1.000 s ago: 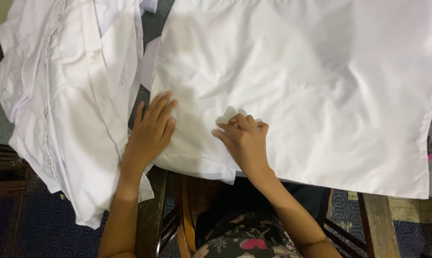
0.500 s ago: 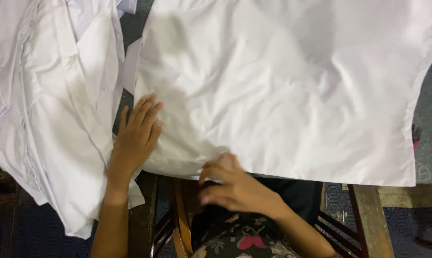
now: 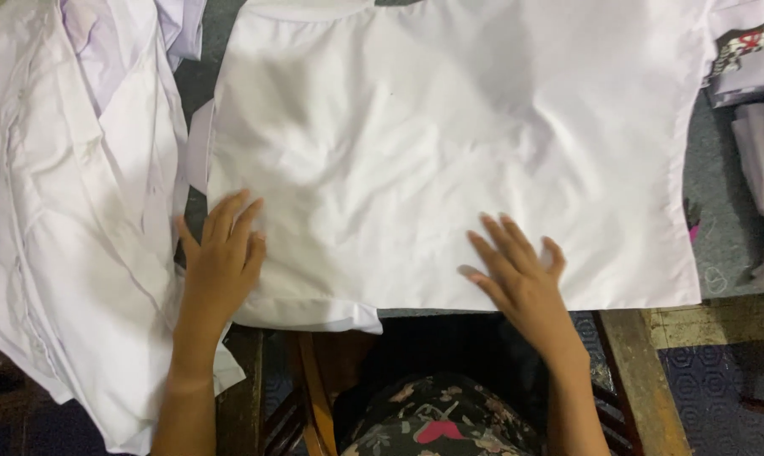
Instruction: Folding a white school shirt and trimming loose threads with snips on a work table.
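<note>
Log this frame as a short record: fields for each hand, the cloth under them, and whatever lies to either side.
left hand: left hand flat, fingers spread, on the near left corner of the white garment
right hand: right hand flat, fingers spread, on the garment's near edge
garment: spread flat on the grey table, lightly creased, near left corner folded under
left side: pile of white shirts, hanging over the table edge
right side: folded white clothes at the far right edge
below: floral-print clothing of the person
</note>
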